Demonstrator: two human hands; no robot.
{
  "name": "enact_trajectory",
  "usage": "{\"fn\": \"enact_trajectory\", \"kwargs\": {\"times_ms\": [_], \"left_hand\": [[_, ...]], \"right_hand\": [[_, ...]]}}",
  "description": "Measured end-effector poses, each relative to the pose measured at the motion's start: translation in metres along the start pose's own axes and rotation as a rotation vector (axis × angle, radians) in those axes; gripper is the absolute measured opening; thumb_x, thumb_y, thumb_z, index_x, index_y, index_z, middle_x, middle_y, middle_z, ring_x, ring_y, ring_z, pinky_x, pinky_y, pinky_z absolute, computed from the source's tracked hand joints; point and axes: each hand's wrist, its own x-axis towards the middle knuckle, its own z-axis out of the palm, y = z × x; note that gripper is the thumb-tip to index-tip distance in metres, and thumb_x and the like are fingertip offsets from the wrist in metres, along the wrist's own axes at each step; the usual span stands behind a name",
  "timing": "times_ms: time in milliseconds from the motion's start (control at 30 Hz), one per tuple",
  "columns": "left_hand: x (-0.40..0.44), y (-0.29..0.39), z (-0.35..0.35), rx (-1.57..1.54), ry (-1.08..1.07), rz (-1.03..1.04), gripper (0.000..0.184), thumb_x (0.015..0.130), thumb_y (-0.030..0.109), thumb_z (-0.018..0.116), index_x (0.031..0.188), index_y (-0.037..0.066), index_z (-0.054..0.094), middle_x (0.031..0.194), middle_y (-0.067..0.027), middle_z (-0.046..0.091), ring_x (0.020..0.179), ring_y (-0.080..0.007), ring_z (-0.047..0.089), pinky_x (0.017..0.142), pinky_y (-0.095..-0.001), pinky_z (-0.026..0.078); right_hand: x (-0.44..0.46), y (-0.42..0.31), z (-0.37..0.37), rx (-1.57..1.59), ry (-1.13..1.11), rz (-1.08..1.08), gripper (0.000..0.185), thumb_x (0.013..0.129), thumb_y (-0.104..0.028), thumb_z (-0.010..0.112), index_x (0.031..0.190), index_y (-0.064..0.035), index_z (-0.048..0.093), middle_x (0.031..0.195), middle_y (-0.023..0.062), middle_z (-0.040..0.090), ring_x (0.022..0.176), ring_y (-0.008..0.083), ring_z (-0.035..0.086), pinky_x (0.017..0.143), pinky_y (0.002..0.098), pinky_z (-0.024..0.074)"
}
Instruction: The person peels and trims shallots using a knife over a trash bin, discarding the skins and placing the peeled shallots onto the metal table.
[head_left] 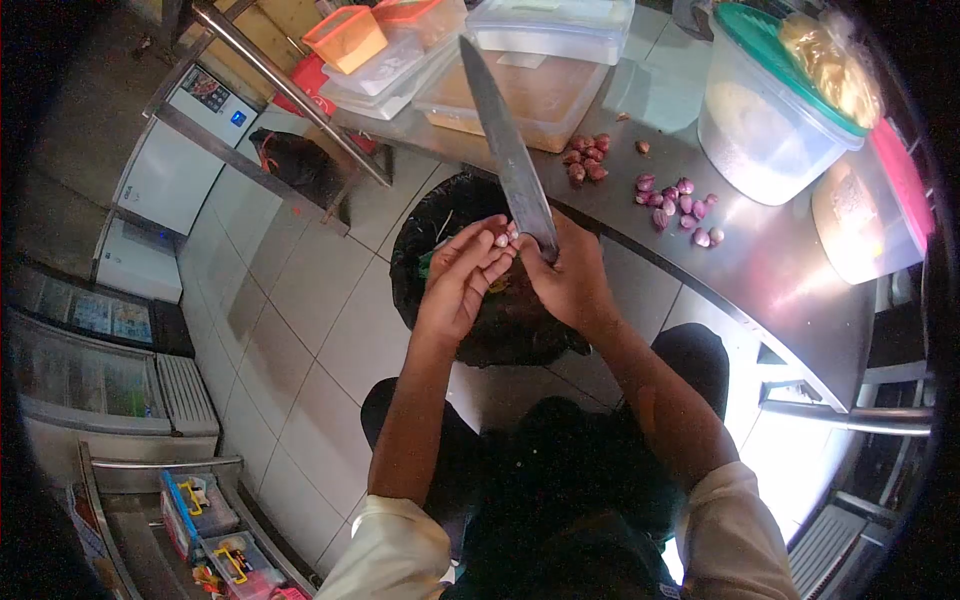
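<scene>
My left hand [458, 278] pinches a small shallot [502, 240] between its fingertips. Wrapped round the handle of a large kitchen knife [505, 140] is my right hand [574, 272], its thumb close to the shallot. The wide blade points up and away from me. Below both hands stands a bin lined with a black bag [408, 262], with some scraps inside. On the metal table lie a pile of shallots in brownish-red skins [586, 160] and, to its right, a group of shinier purple peeled shallots [686, 205].
The metal table [770, 290] runs along the right, its edge near my right arm. Plastic food boxes [540, 85] stand at its back. A green-lidded tub [755, 130] and a pink-lidded tub [865, 215] stand right. Tiled floor [310, 290] lies left.
</scene>
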Motion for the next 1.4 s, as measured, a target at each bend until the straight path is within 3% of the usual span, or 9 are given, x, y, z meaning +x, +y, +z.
{"fn": "enact_trajectory", "kwargs": {"times_ms": [167,433,567,633,867,1033,1167,1233,1400], "left_hand": [[0.001,-0.007,-0.014,0.125,0.044,0.012,0.031,0.098,0.007,0.068,0.128,-0.001,0.065,0.117,-0.0105,0.072,0.102,-0.0158,0.07,0.088,-0.0278,0.057],[-0.002,-0.003,-0.004,0.101,0.03,0.04,0.026,0.097,0.003,0.068,0.123,-0.001,0.068,0.116,-0.0105,0.072,0.103,-0.0166,0.071,0.092,-0.0289,0.058],[-0.003,-0.004,-0.005,0.067,0.045,0.046,0.028,0.096,0.001,0.069,0.124,-0.001,0.068,0.114,-0.0105,0.073,0.103,-0.0163,0.071,0.091,-0.0288,0.059],[-0.003,-0.003,-0.007,0.108,0.041,0.055,0.028,0.095,0.002,0.071,0.123,-0.001,0.068,0.113,-0.0103,0.073,0.102,-0.0161,0.071,0.091,-0.0288,0.059],[-0.002,-0.005,-0.005,0.325,-0.017,0.146,0.03,0.092,0.003,0.074,0.121,-0.003,0.07,0.114,-0.0107,0.072,0.101,-0.0163,0.07,0.091,-0.0301,0.058],[-0.003,-0.003,-0.004,0.279,-0.036,0.107,0.029,0.095,0.003,0.07,0.123,-0.004,0.068,0.116,-0.0123,0.072,0.105,-0.0193,0.07,0.095,-0.033,0.059],[-0.004,0.001,-0.006,0.212,-0.006,0.102,0.028,0.098,0.001,0.066,0.126,-0.004,0.066,0.117,-0.0138,0.071,0.109,-0.0227,0.07,0.101,-0.0363,0.058],[-0.002,0.0,-0.009,0.181,0.013,0.108,0.028,0.098,0.001,0.065,0.125,-0.003,0.066,0.117,-0.0138,0.071,0.109,-0.0229,0.07,0.102,-0.0363,0.057],[-0.001,-0.001,-0.008,0.091,0.071,0.127,0.024,0.095,-0.003,0.069,0.119,-0.001,0.069,0.11,-0.01,0.071,0.103,-0.0196,0.071,0.098,-0.0355,0.06]], "right_hand": [[-0.004,0.017,0.007,-0.08,0.01,-0.056,0.019,0.092,-0.007,0.064,0.108,0.0018,0.063,0.088,0.0235,0.069,0.082,0.0383,0.072,0.072,0.0417,0.0543],[0.001,0.001,0.0,0.108,-0.041,0.171,0.02,0.09,-0.013,0.07,0.103,0.0018,0.067,0.091,0.0203,0.073,0.086,0.0331,0.074,0.078,0.0387,0.0555],[0.002,0.005,-0.005,-0.008,-0.107,0.008,0.029,0.089,-0.014,0.074,0.11,0.0028,0.065,0.094,0.0174,0.072,0.082,0.0284,0.072,0.073,0.0371,0.0564],[0.002,0.002,-0.003,-0.075,-0.019,-0.076,0.028,0.083,-0.014,0.076,0.105,0.0015,0.069,0.09,0.0202,0.073,0.087,0.0332,0.074,0.079,0.0396,0.0557],[0.002,-0.006,-0.004,-0.148,0.046,-0.076,0.029,0.083,-0.013,0.075,0.106,0.0019,0.068,0.09,0.0212,0.073,0.086,0.0336,0.075,0.078,0.0402,0.0557],[0.005,0.002,-0.006,-0.198,0.129,0.096,0.025,0.083,-0.014,0.075,0.1,0.0017,0.067,0.086,0.0202,0.073,0.08,0.0361,0.074,0.075,0.0423,0.0558],[0.006,0.015,-0.013,-0.133,0.131,0.065,0.026,0.082,-0.016,0.078,0.099,0.0018,0.069,0.088,0.019,0.072,0.08,0.0328,0.073,0.073,0.0413,0.0541],[0.003,0.019,-0.012,-0.344,0.072,0.064,0.022,0.082,-0.011,0.074,0.098,0.0011,0.065,0.089,0.022,0.068,0.086,0.042,0.068,0.077,0.0469,0.0533],[0.002,0.016,-0.005,-0.291,-0.017,-0.123,0.021,0.08,-0.006,0.07,0.098,0.0014,0.062,0.089,0.0224,0.062,0.086,0.0451,0.062,0.076,0.0503,0.0509]]}}
